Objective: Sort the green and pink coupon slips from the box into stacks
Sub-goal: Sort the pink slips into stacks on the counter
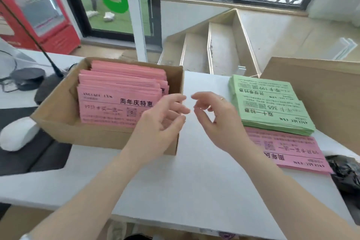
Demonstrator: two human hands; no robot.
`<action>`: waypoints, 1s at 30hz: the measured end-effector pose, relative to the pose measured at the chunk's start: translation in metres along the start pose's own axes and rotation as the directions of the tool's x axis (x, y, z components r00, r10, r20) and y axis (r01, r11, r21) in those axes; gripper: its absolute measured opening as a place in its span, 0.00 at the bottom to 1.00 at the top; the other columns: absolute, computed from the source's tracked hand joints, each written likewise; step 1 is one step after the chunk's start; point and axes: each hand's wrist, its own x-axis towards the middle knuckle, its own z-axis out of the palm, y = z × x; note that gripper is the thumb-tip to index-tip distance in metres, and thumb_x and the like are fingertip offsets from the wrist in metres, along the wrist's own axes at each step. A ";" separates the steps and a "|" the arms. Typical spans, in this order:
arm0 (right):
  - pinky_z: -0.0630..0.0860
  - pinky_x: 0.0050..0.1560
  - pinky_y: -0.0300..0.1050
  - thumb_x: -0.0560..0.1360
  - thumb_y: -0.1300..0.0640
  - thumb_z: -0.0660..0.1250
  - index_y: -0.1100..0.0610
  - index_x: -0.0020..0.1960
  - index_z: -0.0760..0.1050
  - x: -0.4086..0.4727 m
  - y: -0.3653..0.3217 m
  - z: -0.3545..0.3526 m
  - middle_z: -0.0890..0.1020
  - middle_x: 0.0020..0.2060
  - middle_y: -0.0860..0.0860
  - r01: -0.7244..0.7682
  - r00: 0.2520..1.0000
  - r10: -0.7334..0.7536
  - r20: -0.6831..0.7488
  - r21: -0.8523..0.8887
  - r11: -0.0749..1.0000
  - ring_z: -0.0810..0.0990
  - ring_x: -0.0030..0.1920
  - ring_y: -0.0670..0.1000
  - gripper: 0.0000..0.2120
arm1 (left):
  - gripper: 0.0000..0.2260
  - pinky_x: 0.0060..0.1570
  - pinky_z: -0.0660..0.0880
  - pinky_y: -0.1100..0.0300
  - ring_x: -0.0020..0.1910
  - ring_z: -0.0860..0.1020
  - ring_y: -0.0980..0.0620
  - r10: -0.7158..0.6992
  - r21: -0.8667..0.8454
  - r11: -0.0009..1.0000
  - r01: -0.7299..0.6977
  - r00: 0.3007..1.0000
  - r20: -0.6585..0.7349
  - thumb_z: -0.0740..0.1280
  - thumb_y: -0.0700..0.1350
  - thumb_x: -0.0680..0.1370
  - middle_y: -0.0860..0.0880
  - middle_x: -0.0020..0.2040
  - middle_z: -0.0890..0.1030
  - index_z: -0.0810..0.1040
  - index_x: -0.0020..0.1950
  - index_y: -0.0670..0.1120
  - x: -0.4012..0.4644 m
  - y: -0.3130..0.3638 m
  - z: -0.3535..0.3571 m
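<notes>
At the far left, a white mouse (18, 133) lies on a dark mat (23, 154), with a black microphone base (27, 79) and its cable further back on the white counter (194, 181). Next comes the cardboard box (58, 115), open at the top, standing on the counter. It holds pink coupon slips (116, 93) in overlapping bundles, printed side up; they fill the right-hand part of the box, and bare cardboard shows at its left.

The left hand (161, 122) hovers over the box's near right corner, fingers loosely spread and slightly bent, holding nothing. The right hand (212, 115) hovers just beside it over bare counter, fingers relaxed and curved, thumb and forefinger apart, also holding nothing (a ring shows on one finger). The fingertips of the two hands are near one another but do not touch.

Right of the hands, two green stacks (270, 107) lie on the counter, the nearer one overlapping the farther. A pink stack (288, 152) lies nearer the person, its far edge tucked under the front green stack. A flat cardboard sheet (321, 87) stands behind these, and a crumpled black bag (346, 171) sits at the right edge.
</notes>
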 end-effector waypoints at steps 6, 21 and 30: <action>0.69 0.45 0.29 0.74 0.65 0.63 0.56 0.57 0.77 0.053 -0.048 0.078 0.76 0.44 0.45 -0.022 0.993 0.024 0.120 -0.018 1.000 0.74 0.40 0.44 0.13 | 0.12 0.46 0.73 0.71 0.45 0.77 0.61 0.048 0.349 0.936 -0.041 0.999 -0.014 0.64 0.36 0.76 0.58 0.46 0.80 0.76 0.53 0.52 0.027 -0.052 -0.126; 0.68 0.59 0.52 0.76 0.55 0.62 0.57 0.63 0.69 0.119 -0.093 0.192 0.71 0.59 0.54 -0.054 0.904 0.308 0.297 -0.634 0.771 0.68 0.59 0.56 0.17 | 0.18 0.60 0.69 0.52 0.60 0.72 0.45 0.107 0.661 0.610 -0.437 0.872 0.478 0.64 0.43 0.76 0.46 0.60 0.76 0.72 0.65 0.44 0.085 -0.134 -0.231; 0.67 0.45 0.47 0.75 0.58 0.63 0.54 0.54 0.71 0.103 -0.103 0.186 0.74 0.52 0.53 -0.097 0.819 0.474 0.323 -0.736 0.670 0.73 0.54 0.57 0.08 | 0.13 0.51 0.70 0.57 0.53 0.74 0.50 0.043 0.664 0.589 -0.461 0.838 0.543 0.65 0.55 0.75 0.52 0.53 0.77 0.75 0.56 0.49 0.083 -0.133 -0.236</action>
